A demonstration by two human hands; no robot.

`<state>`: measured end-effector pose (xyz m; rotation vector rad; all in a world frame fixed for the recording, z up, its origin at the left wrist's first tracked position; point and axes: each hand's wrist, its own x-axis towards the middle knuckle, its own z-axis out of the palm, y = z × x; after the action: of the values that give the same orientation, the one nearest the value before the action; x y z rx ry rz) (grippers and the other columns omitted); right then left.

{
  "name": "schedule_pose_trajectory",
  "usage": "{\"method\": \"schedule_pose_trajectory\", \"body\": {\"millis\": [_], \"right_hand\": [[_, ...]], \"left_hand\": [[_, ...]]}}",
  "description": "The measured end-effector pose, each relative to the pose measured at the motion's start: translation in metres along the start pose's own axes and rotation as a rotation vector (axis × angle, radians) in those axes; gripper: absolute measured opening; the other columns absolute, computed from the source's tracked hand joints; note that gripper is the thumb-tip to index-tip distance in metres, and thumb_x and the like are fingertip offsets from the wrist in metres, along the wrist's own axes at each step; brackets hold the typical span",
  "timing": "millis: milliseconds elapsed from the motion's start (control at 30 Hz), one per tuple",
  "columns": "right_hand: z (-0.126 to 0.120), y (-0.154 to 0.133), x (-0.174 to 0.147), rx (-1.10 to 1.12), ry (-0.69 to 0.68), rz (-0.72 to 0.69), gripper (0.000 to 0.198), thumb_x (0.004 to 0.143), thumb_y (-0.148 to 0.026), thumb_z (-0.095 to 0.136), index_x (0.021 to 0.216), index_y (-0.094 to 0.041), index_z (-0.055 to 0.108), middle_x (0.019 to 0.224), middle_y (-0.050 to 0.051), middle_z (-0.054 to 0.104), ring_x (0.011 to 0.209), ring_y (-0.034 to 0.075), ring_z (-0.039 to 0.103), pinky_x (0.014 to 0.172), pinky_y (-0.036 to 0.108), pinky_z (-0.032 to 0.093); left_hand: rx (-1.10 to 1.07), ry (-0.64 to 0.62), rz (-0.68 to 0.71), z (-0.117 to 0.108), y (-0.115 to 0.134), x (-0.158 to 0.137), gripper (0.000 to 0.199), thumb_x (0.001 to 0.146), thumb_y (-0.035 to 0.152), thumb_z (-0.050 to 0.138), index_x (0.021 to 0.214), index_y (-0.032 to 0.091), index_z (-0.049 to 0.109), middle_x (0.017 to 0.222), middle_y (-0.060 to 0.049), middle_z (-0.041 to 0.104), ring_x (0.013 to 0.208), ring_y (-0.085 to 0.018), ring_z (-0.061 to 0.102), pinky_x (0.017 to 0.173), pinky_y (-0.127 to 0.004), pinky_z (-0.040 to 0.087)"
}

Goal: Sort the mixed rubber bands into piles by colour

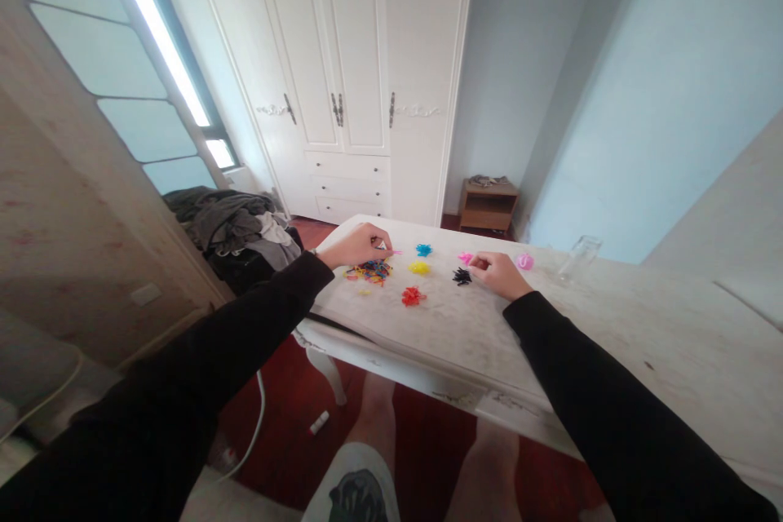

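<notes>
Black sleeves nearest camera, 7 and 5 o'clock. Left hand: fingertips pinched together on a pink strand, visible end poking out to 3 o'clock, long axis roughly crosswise; thin, bright, looks bendy. Mixed pile just below that hand, 6 o'clock. Pink pile well apart at 3 o'clock; right hand nearer, pile at its fingertips' 10 o'clock, fingers curled close, can't tell if holding any.

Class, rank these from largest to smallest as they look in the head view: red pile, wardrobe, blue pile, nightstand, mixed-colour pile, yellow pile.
1. Wardrobe
2. Nightstand
3. Mixed-colour pile
4. Red pile
5. Yellow pile and blue pile: too alike to rank
</notes>
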<state>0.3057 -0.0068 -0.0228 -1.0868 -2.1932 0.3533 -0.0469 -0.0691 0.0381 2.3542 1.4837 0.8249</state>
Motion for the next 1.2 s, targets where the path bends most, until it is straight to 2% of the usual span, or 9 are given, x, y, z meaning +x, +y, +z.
{"method": "schedule_pose_trajectory", "body": {"millis": [100, 233, 367, 467, 633, 800, 1200], "right_hand": [[0.0, 0.0, 0.0, 0.021, 0.013, -0.012, 0.019, 0.078, -0.03, 0.059, 0.073, -0.015, 0.07, 0.072, 0.006, 0.071, 0.067, 0.018, 0.059, 0.064, 0.029, 0.041], [-0.001, -0.001, 0.002, 0.047, 0.088, 0.011, 0.02, 0.082, -0.031, 0.06, 0.075, -0.016, 0.071, 0.074, 0.006, 0.072, 0.068, 0.017, 0.059, 0.065, 0.029, 0.042], [-0.003, 0.0, 0.004, 0.12, 0.142, 0.042, 0.019, 0.084, -0.03, 0.061, 0.09, -0.017, 0.073, 0.084, 0.005, 0.075, 0.077, 0.018, 0.065, 0.066, 0.028, 0.046], [-0.003, 0.003, 0.005, 0.158, 0.181, 0.066, 0.022, 0.084, -0.03, 0.063, 0.1, -0.017, 0.072, 0.092, 0.008, 0.076, 0.082, 0.019, 0.069, 0.066, 0.028, 0.049], [0.001, 0.002, 0.006, 0.179, 0.149, 0.049, 0.021, 0.087, -0.034, 0.067, 0.1, -0.018, 0.074, 0.097, 0.008, 0.076, 0.083, 0.02, 0.069, 0.067, 0.03, 0.051], [0.005, -0.004, 0.006, 0.18, 0.101, 0.047, 0.022, 0.087, -0.036, 0.07, 0.098, -0.018, 0.076, 0.094, 0.008, 0.076, 0.08, 0.018, 0.068, 0.069, 0.03, 0.05], [0.008, -0.018, 0.005, 0.158, 0.156, 0.01, 0.029, 0.089, -0.047, 0.067, 0.087, -0.019, 0.076, 0.083, 0.005, 0.074, 0.074, 0.018, 0.064, 0.068, 0.031, 0.048]], "left_hand": [[-0.027, -0.01, 0.122, 0.022, 0.021, 0.02, 0.023, 0.082, 0.036, 0.068, 0.078, 0.015, 0.074, 0.055, 0.007, 0.031, 0.053, -0.009, 0.029, 0.056, -0.025, 0.021], [-0.073, -0.004, 0.226, 0.053, 0.036, 0.055, 0.02, 0.082, 0.033, 0.069, 0.079, 0.014, 0.073, 0.057, 0.006, 0.034, 0.054, -0.009, 0.031, 0.056, -0.025, 0.023], [-0.105, 0.006, 0.261, 0.079, 0.038, 0.09, 0.017, 0.084, 0.03, 0.067, 0.079, 0.015, 0.072, 0.055, 0.006, 0.036, 0.053, -0.009, 0.034, 0.056, -0.025, 0.025], [-0.144, 0.016, 0.264, 0.093, 0.032, 0.105, 0.018, 0.086, 0.031, 0.065, 0.08, 0.015, 0.072, 0.055, 0.006, 0.038, 0.053, -0.01, 0.036, 0.056, -0.024, 0.026], [-0.17, 0.03, 0.302, 0.106, 0.022, 0.104, 0.018, 0.088, 0.031, 0.064, 0.082, 0.016, 0.073, 0.054, 0.006, 0.036, 0.054, -0.01, 0.035, 0.057, -0.024, 0.028], [-0.181, 0.018, 0.31, 0.104, 0.024, 0.095, 0.02, 0.089, 0.033, 0.064, 0.083, 0.016, 0.073, 0.055, 0.007, 0.035, 0.053, -0.01, 0.033, 0.057, -0.024, 0.027], [-0.223, -0.002, 0.331, 0.108, 0.027, 0.091, 0.019, 0.089, 0.031, 0.062, 0.083, 0.016, 0.07, 0.053, 0.007, 0.036, 0.053, -0.009, 0.032, 0.057, -0.024, 0.026]]}}
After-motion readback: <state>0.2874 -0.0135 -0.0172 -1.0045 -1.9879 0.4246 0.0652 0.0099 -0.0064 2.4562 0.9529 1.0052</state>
